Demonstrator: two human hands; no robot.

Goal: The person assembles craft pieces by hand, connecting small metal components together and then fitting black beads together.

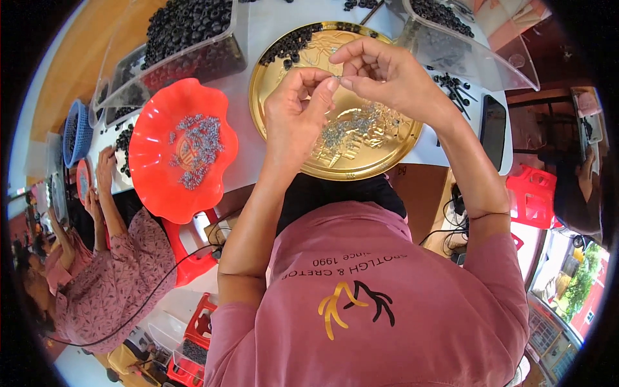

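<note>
My left hand (298, 109) and my right hand (385, 71) meet above a round gold tray (271, 68). The fingertips of both hands pinch a tiny part (338, 81) between them; it is too small to tell what kind. On the gold tray lie small silver metal pieces (351, 129) near its middle and a heap of small black rings (288, 44) at its far left rim. Left of the tray stands a red scalloped dish (155, 174) with more small silver pieces (196, 148) in it.
A clear plastic bin (193, 55) full of black rings stands at the back left, another clear bin (464, 45) at the back right. A dark phone (493, 129) lies right of the tray. Another person (109, 258) sits at my left, near a blue basket (76, 132). Red stools (534, 193) stand below.
</note>
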